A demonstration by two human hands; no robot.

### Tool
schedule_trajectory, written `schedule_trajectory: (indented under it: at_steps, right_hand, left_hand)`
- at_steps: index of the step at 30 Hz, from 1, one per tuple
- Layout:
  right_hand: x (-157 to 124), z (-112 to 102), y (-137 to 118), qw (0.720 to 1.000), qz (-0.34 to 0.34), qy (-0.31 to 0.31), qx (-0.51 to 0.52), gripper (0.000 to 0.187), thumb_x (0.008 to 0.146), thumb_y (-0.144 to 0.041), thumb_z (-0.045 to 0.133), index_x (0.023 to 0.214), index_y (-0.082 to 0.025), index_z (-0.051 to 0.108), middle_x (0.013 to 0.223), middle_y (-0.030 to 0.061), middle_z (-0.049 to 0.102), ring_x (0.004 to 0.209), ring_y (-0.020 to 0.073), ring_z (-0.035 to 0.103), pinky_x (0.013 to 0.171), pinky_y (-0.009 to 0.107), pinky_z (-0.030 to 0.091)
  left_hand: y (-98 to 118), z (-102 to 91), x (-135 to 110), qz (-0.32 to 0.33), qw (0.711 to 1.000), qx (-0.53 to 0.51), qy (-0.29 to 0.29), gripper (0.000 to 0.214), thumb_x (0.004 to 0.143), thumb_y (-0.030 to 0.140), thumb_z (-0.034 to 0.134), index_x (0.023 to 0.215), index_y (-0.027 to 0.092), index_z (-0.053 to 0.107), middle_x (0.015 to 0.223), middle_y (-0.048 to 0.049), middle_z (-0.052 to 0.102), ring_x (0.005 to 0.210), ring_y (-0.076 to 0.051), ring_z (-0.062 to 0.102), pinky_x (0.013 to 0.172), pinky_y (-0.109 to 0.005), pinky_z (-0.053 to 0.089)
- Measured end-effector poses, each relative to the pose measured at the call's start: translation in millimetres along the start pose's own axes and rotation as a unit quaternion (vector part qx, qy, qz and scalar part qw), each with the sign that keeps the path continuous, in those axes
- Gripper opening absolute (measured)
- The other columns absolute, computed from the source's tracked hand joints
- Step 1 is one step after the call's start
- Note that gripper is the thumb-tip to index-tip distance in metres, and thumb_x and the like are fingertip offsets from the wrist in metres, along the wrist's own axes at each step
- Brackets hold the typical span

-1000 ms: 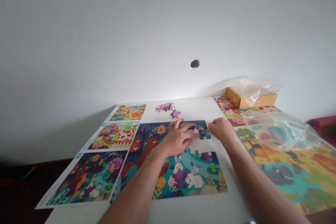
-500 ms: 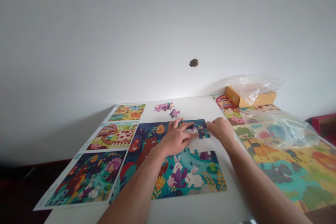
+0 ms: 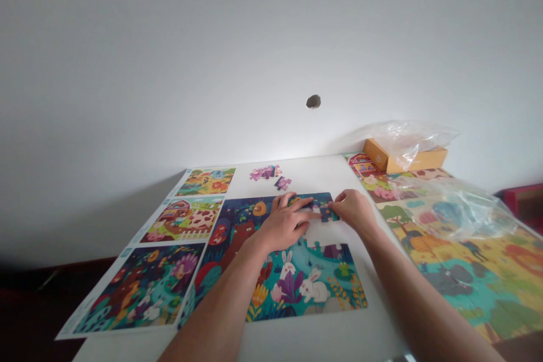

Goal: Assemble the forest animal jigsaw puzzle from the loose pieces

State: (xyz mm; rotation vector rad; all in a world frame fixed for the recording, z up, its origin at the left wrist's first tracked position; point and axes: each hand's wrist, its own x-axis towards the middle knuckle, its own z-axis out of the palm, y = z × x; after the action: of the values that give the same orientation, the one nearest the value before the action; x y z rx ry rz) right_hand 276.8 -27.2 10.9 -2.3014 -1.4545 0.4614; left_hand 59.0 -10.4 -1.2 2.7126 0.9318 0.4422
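In the head view, the left hand [image 3: 284, 223] rests on the far part of a partly assembled jigsaw puzzle [image 3: 305, 288], its fingers [image 3: 297, 205] spread across the dark blue picture. The right hand [image 3: 354, 209] has moved left since the earlier frame, narrowing the space between the hands. Its fingers [image 3: 339, 197] now curl against a dark jigsaw piece [image 3: 326, 214] at the puzzle's far right corner, just beside the left fingertips. The hand hides the point of contact, so I cannot tell whether they pinch it.

On the near side of that piece, the white worktop [image 3: 320, 235] shows through a gap in the puzzle. Farther away, a cluster of loose jigsaw pieces [image 3: 265, 173] lies on the worktop. To the left are three printed picture sheets [image 3: 142, 288]. To the right, a clear plastic bag [image 3: 458, 209] partly covers a large farm picture [image 3: 475, 288], and an orange cardboard box [image 3: 403, 157] sits far right under another plastic bag [image 3: 407, 140]. Both forearms run off the bottom edge.
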Motion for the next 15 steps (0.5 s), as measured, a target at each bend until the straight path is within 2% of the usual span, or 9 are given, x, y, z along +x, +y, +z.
schedule_trajectory:
  at_steps: [4, 9, 15]
  right_hand:
    - [0, 0, 2, 1.000, -0.017, 0.015, -0.002, 0.029, 0.066, -0.040, 0.067, 0.088, -0.021, 0.068, 0.083, 0.0111, 0.071, 0.082, 0.0271, 0.064, 0.062, 0.029, 0.039]
    - [-2, -4, -1, 0.997, -0.047, 0.001, 0.053, 0.022, 0.072, -0.031, 0.062, 0.092, -0.024, 0.068, 0.071, 0.0040, 0.068, 0.071, 0.0211, 0.063, 0.061, 0.028, 0.038]
    - [-2, 2, -5, 0.969, -0.183, -0.028, 0.165, 0.019, 0.077, -0.024, 0.057, 0.095, -0.022, 0.063, 0.065, -0.0026, 0.065, 0.060, 0.0137, 0.059, 0.058, 0.023, 0.038]
  left_hand:
    - [-1, 1.5, -1, 0.001, 1.000, -0.012, 0.006, 0.049, 0.089, 0.020, 0.054, 0.131, 0.045, 0.053, 0.147, 0.0059, 0.045, 0.134, -0.033, 0.030, 0.110, -0.058, 0.026]
    - [-3, 5.8, 0, -0.019, 0.998, -0.050, 0.040, 0.056, 0.087, 0.018, 0.056, 0.139, 0.035, 0.045, 0.140, 0.0006, 0.053, 0.131, -0.030, 0.036, 0.110, -0.053, 0.030]
    - [-10, 10.0, 3, -0.046, 0.984, -0.119, 0.127, 0.045, 0.089, 0.012, 0.051, 0.131, 0.026, 0.055, 0.122, -0.0065, 0.063, 0.120, -0.024, 0.048, 0.103, -0.042, 0.041]
